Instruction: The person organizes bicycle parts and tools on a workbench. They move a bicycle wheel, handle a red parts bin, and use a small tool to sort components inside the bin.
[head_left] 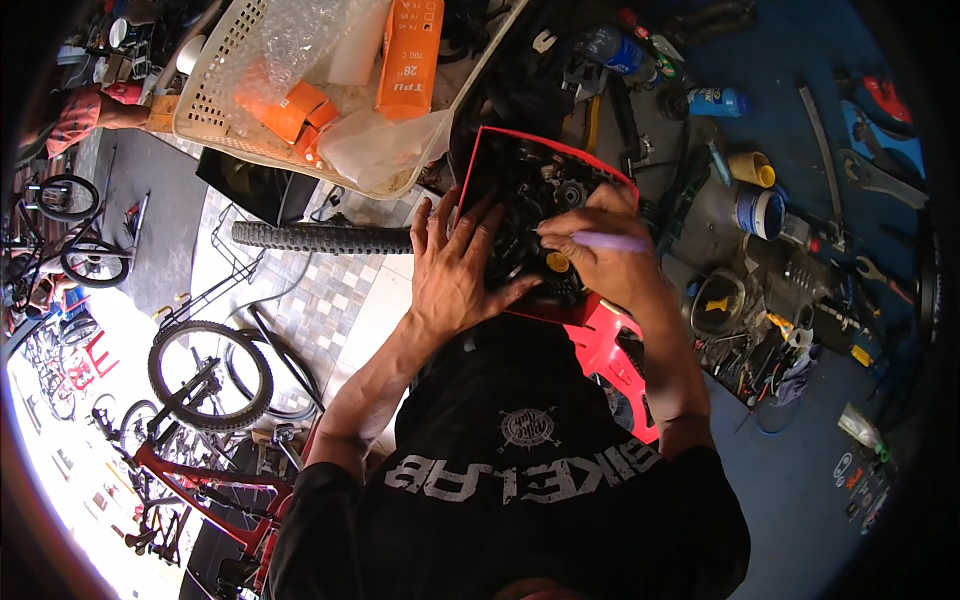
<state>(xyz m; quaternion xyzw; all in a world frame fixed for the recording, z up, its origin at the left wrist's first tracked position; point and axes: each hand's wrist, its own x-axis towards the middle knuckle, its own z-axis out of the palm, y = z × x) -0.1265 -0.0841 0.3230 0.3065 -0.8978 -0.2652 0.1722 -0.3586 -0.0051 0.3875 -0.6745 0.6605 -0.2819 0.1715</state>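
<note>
A red-edged box [545, 137] full of dark, greasy bicycle parts stands in front of my body. My left hand [450, 265] lies across its left side with the fingers spread, reaching over the edge onto the parts; it grips nothing that I can see. Inside the right half of the box, my right hand [600, 255] is closed in a pinch. Along it lies a slim purple handle-like piece [610, 241], whose exact kind I cannot make out. A toothed sprocket [570, 192] and a round yellow part [557, 262] show among the dark pieces.
A cream plastic basket [190, 110] with orange boxes [408, 60] and clear bags stands far left. Near it is a bicycle tire [320, 238]. Tools, bottles [715, 102] and a wrench [880, 178] crowd the right. Bicycles [210, 375] stand left; another person's arm [120, 112] shows there.
</note>
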